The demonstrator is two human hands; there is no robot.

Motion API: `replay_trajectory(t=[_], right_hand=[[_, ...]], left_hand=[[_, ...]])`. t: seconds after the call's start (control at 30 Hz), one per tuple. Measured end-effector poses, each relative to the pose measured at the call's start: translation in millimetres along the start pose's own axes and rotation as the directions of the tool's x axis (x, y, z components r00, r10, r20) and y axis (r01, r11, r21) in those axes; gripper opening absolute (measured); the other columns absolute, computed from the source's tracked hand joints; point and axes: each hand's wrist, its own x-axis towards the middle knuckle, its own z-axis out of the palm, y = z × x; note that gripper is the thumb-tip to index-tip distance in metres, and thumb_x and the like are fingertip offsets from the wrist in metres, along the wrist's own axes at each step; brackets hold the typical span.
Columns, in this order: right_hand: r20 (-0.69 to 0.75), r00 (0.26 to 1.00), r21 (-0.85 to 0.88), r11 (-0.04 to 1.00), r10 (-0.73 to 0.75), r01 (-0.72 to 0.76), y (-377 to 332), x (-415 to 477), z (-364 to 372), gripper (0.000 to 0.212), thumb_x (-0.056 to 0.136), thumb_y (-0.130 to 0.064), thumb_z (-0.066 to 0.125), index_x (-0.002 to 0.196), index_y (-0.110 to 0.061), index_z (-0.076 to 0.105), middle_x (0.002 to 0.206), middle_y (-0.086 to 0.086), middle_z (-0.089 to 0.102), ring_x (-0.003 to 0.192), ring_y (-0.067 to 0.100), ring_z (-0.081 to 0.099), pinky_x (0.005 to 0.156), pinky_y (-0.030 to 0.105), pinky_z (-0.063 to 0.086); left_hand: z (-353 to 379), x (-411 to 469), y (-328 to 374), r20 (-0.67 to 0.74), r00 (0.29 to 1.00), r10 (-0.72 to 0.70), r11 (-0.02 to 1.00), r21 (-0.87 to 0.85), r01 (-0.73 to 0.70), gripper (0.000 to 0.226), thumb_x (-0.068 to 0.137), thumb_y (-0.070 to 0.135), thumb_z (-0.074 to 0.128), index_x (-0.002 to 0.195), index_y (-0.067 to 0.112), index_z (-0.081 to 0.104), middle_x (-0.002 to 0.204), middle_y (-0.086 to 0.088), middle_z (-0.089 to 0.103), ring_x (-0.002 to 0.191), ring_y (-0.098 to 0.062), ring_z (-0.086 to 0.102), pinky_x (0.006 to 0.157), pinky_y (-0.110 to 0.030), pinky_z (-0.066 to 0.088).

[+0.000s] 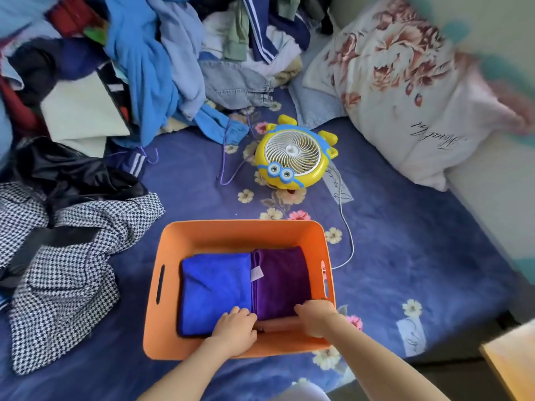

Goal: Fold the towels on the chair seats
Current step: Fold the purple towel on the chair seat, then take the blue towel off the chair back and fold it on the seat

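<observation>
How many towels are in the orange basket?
2. The blue towel lies on the left side of the orange basket, the purple towel beside it on the right. More could hide underneath.

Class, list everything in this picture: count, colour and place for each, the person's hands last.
basket: one, orange, on the sheet
blue towel: one, folded, basket's left side
purple towel: one, folded, basket's right side
fan: one, yellow, beyond the basket
cable: one, white, right of basket
pillow: one, floral white, upper right
clothes pile: one, mixed colours, upper left
checked garment: one, black-and-white, left
sheet: one, blue floral, underneath
left hand: one, at blue towel's near edge
right hand: one, at purple towel's near edge
</observation>
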Motion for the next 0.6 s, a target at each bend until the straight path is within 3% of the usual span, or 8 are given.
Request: replay_trajectory(t=[0.13, 0.33, 0.5, 0.6], right_hand=[[-0.112, 0.991, 0.027, 0.997, 0.073, -0.070, -4.4, -32.0, -9.3, 0.030, 0.091, -0.014, 0.039, 0.117, -0.010, 0.052, 0.121, 0.014, 0.059, 0.113, 0.035, 0.054, 0.092, 0.039, 0.043], [-0.142, 0.977, 0.023, 0.987, 0.161, -0.159, -26.5, -76.5, 2.5, 0.028, 0.090, -0.018, 0.044, 0.117, -0.015, 0.053, 0.119, 0.010, 0.061, 0.111, 0.031, 0.057, 0.091, 0.035, 0.043], [-0.224, 0.970, -0.012, 0.995, 0.096, -0.101, -42.6, -89.4, 3.2, 0.034, 0.089, -0.016, 0.045, 0.123, -0.015, 0.049, 0.122, 0.010, 0.058, 0.115, 0.030, 0.053, 0.092, 0.036, 0.041], [-0.284, 0.959, -0.093, 0.996, -0.023, -0.004, -46.1, -90.3, -10.6, 0.041, 0.091, -0.024, 0.047, 0.131, -0.017, 0.044, 0.127, 0.011, 0.054, 0.119, 0.030, 0.048, 0.097, 0.039, 0.038]], left_hand=[[-4.5, -27.2, -20.5, -0.081, 0.996, -0.033, 0.998, -0.051, 0.029, 0.035, 0.094, 0.028, 0.037, 0.122, 0.014, 0.050, 0.129, -0.005, 0.048, 0.122, -0.024, 0.040, 0.098, -0.037, 0.036], [-4.3, -76.9, -44.3, -0.190, 0.981, -0.050, 0.993, -0.112, 0.029, 0.035, 0.094, 0.028, 0.039, 0.123, 0.013, 0.051, 0.127, -0.005, 0.051, 0.120, -0.024, 0.041, 0.097, -0.037, 0.039], [2.4, -110.3, -59.5, -0.280, 0.952, -0.124, 0.980, -0.182, 0.074, 0.032, 0.095, 0.026, 0.038, 0.119, 0.011, 0.053, 0.122, -0.004, 0.053, 0.115, -0.022, 0.044, 0.094, -0.034, 0.041], [2.2, -127.1, -57.9, -0.381, 0.891, -0.246, 0.944, -0.304, 0.130, 0.031, 0.094, 0.025, 0.039, 0.117, 0.011, 0.055, 0.121, -0.002, 0.055, 0.114, -0.020, 0.046, 0.088, -0.030, 0.043]])
